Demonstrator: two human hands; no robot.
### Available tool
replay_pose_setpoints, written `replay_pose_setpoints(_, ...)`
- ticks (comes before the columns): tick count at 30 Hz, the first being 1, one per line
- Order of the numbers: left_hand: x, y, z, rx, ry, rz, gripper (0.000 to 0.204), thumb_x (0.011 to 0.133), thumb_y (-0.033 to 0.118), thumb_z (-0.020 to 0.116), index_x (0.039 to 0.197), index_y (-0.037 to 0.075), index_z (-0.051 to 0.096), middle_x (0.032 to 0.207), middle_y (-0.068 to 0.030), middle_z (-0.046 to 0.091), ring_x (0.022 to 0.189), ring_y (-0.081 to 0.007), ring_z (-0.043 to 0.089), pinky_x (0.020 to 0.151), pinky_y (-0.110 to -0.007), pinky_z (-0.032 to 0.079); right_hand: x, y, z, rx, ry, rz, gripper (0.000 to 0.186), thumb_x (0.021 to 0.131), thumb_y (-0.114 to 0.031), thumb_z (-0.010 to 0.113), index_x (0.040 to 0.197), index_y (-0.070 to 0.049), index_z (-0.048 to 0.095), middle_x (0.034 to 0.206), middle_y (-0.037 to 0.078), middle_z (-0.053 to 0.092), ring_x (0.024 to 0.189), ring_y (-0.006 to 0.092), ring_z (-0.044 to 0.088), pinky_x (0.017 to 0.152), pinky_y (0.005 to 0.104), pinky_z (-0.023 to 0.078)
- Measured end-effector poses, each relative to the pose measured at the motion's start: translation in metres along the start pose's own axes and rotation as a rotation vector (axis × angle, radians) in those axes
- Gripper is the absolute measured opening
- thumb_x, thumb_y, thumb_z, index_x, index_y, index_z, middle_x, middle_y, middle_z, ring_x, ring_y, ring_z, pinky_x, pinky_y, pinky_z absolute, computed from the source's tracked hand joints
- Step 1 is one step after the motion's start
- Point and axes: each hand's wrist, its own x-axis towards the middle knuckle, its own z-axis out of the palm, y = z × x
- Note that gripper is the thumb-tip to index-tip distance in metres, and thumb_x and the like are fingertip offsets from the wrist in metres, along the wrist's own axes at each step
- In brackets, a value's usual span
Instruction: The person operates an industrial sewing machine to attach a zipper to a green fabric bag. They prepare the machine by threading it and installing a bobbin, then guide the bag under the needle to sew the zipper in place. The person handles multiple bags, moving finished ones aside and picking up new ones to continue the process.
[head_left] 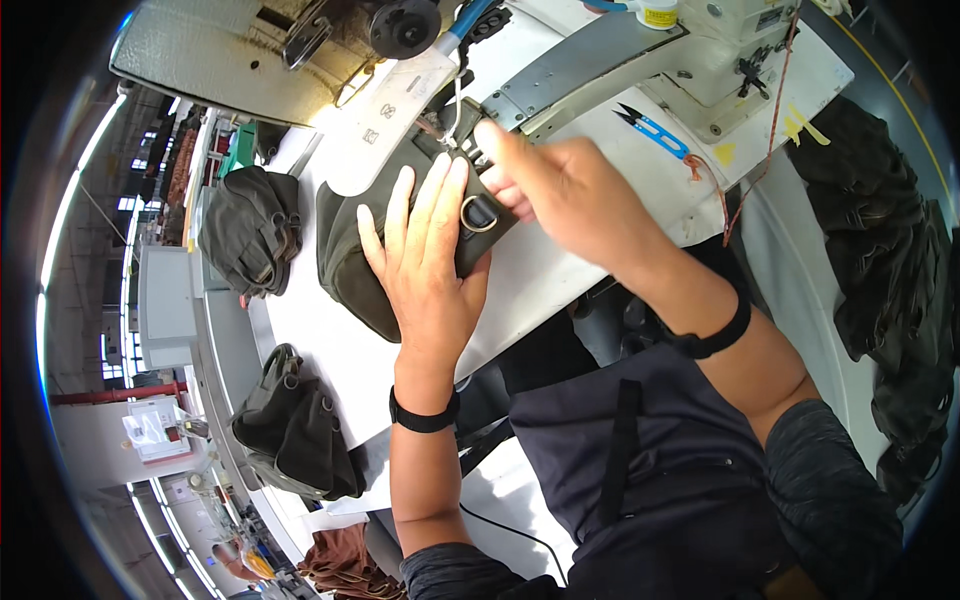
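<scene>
- The bag [345, 250], dark olive, was seen lying on the white table [330, 350], its upper end pushed under the sewing machine [640, 60].
- The left hand [425, 260] was laid flat on the bag, fingers straight and slightly spread, tips near the needle area.
- A strap with a metal ring [478, 213] was observed on the bag, just beside the left fingers.
- The right hand [565, 195] was placed on the strap end; the forefinger was stretched toward the needle, the other fingers curled. Whether the strap was pinched could not be told.
- Black bands were noted on both wrists.
- Blue snips [655, 130] were seen lying on the machine bed, well apart from the hands.
- Two more dark bags were recorded at the table's left edge: one [250, 230] near the worked bag, one [295, 430] lower.
- Dark cloth [890, 260] was heaped at right.
</scene>
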Motion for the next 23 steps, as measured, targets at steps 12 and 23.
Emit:
replay_pose_setpoints(12,-0.004,-0.007,0.02,-0.159,0.122,-0.036,0.086,0.065,0.004,0.082,0.146,0.013,0.054,0.149,-0.0071,0.057,0.141,-0.0336,0.048,0.121,-0.059,0.02,0.015,0.022,0.012,-0.169,0.143,-0.225,0.053,0.1,-0.031,0.059,0.061,0.004,0.056,0.049,0.001,0.048,0.05,0.0072,0.041,0.047,0.0315,0.033)
replay_pose_setpoints(23,-0.001,-0.01,0.017,-0.09,0.075,-0.04,0.074,0.079,0.022,0.08,0.146,0.005,0.053,0.146,-0.0114,0.06,0.141,-0.0303,0.05,0.121,-0.053,0.02,-0.028,0.003,0.023,0.028,0.024,-0.186,0.035,0.099,-0.013,0.058,0.126,0.008,0.064,0.097,0.007,0.07,0.089,0.006,0.06,0.074,0.0242,0.05)
